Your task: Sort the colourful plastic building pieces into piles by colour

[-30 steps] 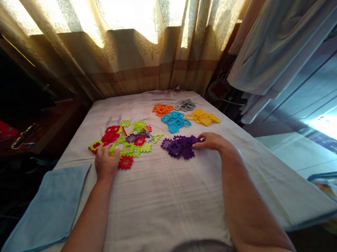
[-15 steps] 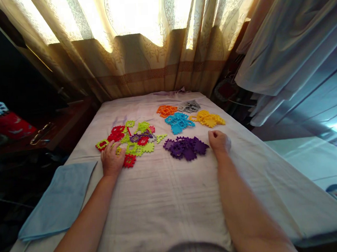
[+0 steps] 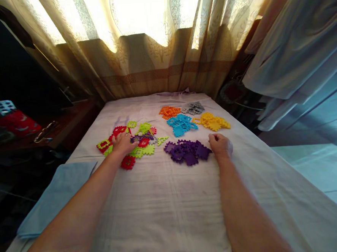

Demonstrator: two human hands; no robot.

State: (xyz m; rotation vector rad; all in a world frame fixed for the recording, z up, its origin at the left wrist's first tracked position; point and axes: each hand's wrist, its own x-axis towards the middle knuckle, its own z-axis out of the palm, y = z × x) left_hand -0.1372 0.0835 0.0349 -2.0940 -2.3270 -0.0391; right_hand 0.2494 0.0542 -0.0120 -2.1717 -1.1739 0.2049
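Observation:
My left hand (image 3: 123, 144) lies over a mixed pile of flat, toothed plastic interlocking pieces, its fingers spread and thumb apart. Around it are red pieces (image 3: 128, 162), lime-green pieces (image 3: 144, 128) and a few purple ones (image 3: 137, 138); the pieces under the palm are hidden. My right hand (image 3: 221, 145) rests on the cloth in a loose fist, with nothing visible in it. Just left of that fist sits a heap of purple pieces (image 3: 188, 151).
Sorted heaps lie farther back: blue pieces (image 3: 181, 124), orange pieces (image 3: 169, 112), grey pieces (image 3: 194, 108) and yellow pieces (image 3: 213, 121). A folded light-blue cloth (image 3: 55, 197) is at the left edge of the white-covered table (image 3: 162, 210). Curtains (image 3: 159, 69) hang behind.
My left hand has moved forward and right, from the pile's left edge to its middle, and its fingers are spread. The right fist stays beside the purple heap. The view has shifted slightly.

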